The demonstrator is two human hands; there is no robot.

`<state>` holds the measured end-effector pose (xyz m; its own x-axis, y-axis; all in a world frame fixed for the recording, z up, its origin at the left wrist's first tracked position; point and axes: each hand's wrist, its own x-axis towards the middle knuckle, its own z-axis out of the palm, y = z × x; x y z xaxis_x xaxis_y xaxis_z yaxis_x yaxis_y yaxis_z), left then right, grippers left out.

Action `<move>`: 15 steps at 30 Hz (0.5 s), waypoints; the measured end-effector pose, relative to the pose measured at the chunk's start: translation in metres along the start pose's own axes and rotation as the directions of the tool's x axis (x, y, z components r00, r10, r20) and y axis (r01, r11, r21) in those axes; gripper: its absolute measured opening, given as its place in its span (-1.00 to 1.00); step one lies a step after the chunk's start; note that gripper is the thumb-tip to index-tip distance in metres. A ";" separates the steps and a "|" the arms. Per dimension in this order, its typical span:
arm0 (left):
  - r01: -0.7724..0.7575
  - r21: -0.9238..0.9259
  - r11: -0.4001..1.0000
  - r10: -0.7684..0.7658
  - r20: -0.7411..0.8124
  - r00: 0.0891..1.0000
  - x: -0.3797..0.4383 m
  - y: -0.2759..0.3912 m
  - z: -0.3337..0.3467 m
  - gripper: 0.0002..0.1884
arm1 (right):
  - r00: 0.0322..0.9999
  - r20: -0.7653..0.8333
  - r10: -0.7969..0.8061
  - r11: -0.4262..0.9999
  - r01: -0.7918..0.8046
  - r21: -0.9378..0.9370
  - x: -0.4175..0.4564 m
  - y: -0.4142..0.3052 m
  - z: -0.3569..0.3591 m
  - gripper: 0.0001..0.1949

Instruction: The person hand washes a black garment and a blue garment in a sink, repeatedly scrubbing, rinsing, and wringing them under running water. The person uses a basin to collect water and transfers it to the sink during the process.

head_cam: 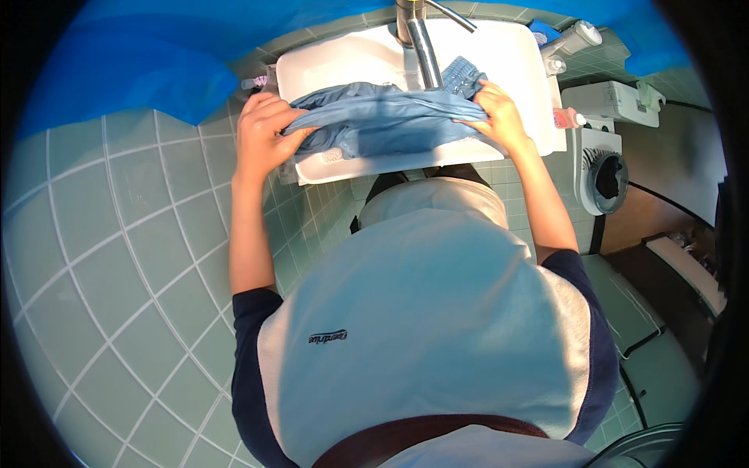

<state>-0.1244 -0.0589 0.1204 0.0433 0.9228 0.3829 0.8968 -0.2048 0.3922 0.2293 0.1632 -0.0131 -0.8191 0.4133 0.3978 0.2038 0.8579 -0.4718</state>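
Observation:
A blue cloth garment (392, 120) is stretched sideways over a white washbasin (509, 58). My left hand (266, 128) grips its left end between thumb and fingers, close to the basin's left rim. At the other end, my right hand (496, 114) pinches the fabric near the basin's right side. A gathered part (462, 73) of the garment, which looks like a waistband or cuff, sticks up beside my right hand. The chrome faucet (424, 52) reaches over the basin, its spout ending at the cloth's far edge. Whether water runs is not clear. Some foam (332, 154) shows below the cloth.
Right of the basin stand a pink bottle (567, 119), a clear pump bottle (555, 65) and a lying container (582, 36). A white washing machine (597, 169) with a round door is beyond. Blue sheeting (140, 58) hangs behind; a tiled wall (134, 234) is at left.

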 end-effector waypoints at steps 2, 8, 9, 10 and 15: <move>0.001 0.046 0.999 -0.003 0.037 0.999 -0.005 -0.007 0.002 -0.75 | 0.996 -0.060 -0.062 0.997 0.060 -0.041 -0.003 0.001 -0.025 -0.61; -0.083 0.290 0.953 0.106 -0.065 0.992 0.018 -0.013 -0.004 -0.62 | 0.982 -0.106 -0.159 0.966 0.132 -0.224 0.028 -0.016 -0.099 -0.64; -0.100 0.305 0.947 0.128 -0.076 0.989 0.018 -0.008 -0.005 -0.62 | 0.974 -0.132 -0.184 0.956 0.147 -0.253 0.030 -0.020 -0.108 -0.63; -0.122 0.319 0.940 0.156 -0.082 0.984 0.018 -0.003 -0.006 -0.62 | 0.973 -0.155 -0.171 0.960 0.129 -0.248 0.028 -0.021 -0.115 -0.64; -0.040 0.189 0.981 0.008 0.169 0.986 0.005 0.010 0.019 -0.54 | 0.993 -0.098 -0.068 0.976 0.046 -0.212 -0.002 -0.008 -0.117 -0.65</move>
<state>-0.1068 -0.0503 0.1103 0.1242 0.9631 0.2386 0.9613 -0.1764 0.2116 0.2919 0.1915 0.0822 -0.7745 0.3821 0.5041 0.2752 0.9211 -0.2754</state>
